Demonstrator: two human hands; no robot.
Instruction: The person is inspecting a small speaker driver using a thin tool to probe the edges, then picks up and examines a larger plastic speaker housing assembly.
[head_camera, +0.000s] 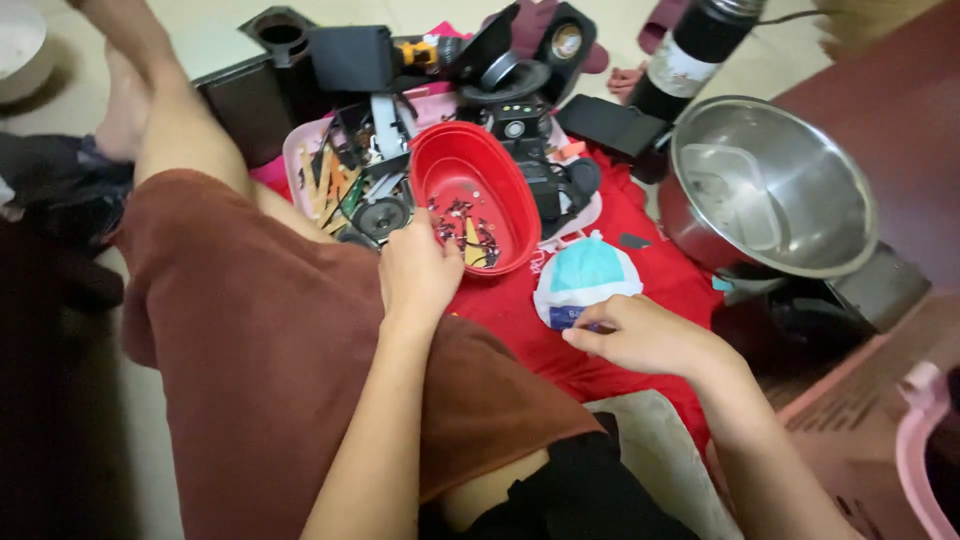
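Observation:
My left hand (417, 272) grips the near rim of a red oval plastic bowl (478, 170) that holds several small screws and dark bits, and the bowl tilts toward me. My right hand (645, 335) rests on the red cloth (650, 260), its fingertips pinching the lower edge of a small white and teal plastic bag (583, 272). The bag lies just right of the bowl.
A pink tray (305, 150) behind the bowl holds speaker parts, black casings and tools. A steel bowl (770, 185) with a clear container inside sits at right, a dark bottle (690, 55) behind it. My leg under brown fabric (270, 340) fills the left.

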